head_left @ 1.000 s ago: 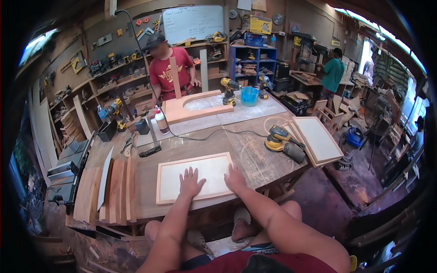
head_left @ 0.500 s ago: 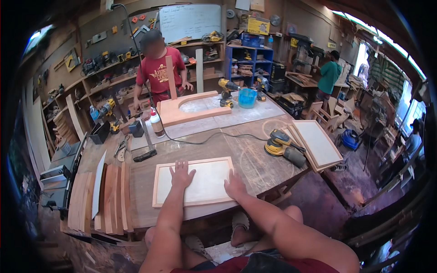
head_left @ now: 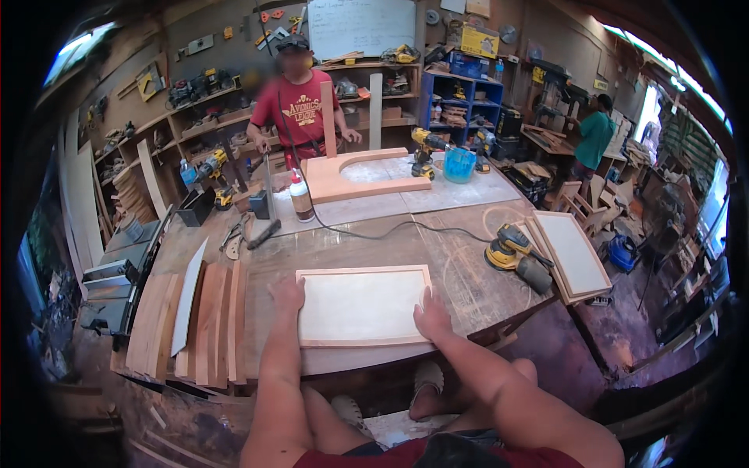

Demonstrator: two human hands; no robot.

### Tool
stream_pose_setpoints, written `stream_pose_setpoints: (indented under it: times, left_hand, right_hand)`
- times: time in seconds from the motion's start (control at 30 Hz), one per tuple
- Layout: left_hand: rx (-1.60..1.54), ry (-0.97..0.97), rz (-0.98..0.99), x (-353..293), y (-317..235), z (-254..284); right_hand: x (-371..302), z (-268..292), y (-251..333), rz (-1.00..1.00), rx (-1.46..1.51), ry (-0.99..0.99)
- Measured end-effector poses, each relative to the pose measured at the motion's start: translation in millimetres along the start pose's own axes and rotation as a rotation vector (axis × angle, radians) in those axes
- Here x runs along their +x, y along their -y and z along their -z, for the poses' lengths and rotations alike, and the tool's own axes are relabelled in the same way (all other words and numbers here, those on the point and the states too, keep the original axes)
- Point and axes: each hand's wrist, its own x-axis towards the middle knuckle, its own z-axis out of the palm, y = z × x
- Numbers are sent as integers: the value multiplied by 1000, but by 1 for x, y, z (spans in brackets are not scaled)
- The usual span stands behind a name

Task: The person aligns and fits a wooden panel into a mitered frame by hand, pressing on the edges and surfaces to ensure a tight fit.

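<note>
A shallow rectangular panel [head_left: 363, 306] with a pale white face and a light wooden frame lies flat on the wooden worktable [head_left: 367, 248] in front of me. My left hand [head_left: 288, 296] is at its left edge, fingers partly hidden, closed against the frame. At the opposite edge, my right hand [head_left: 433, 317] grips the frame's side, its thumb toward the panel face. Both forearms reach in from below.
Curved wood strips [head_left: 211, 320] lie left. A sander [head_left: 515, 256] and stacked framed panels [head_left: 573, 253] are right. Beyond lie a black cord [head_left: 374, 232], glue bottle [head_left: 301, 196], U-shaped board [head_left: 367, 175], drill [head_left: 425, 152] and blue bucket [head_left: 459, 165]. A co-worker [head_left: 300, 109] stands across.
My left hand has moved off the panel's face to its left edge. The panel sits a little straighter, and the right hand stays at its right edge. The whole view has shifted.
</note>
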Motion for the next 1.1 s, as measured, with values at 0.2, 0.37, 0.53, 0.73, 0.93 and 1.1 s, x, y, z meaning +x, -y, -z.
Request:
stream_pose_setpoints:
  times: [0.2, 0.37, 0.53, 0.73, 0.93, 1.1]
  left_hand:
    - [-88, -42, -68, 5, -4, -12]
    - [-55, -81, 10, 9, -14, -10]
    - [-148, -121, 57, 7, -7, -10]
    - [-198, -208, 19, 7, -10, -15]
    - [-280, -283, -29, 12, 4, -21]
    - [-265, -246, -54, 5, -13, -14]
  right_hand:
    - [2, 9, 3, 9, 26, 8]
    - [1, 4, 2, 29, 25, 0]
    - [1, 5, 0, 62, 9, 1]
    - [2, 5, -2, 48, 11, -1]
    - [2, 5, 3, 72, 15, -6]
    - [3, 1, -8, 80, 16, -40]
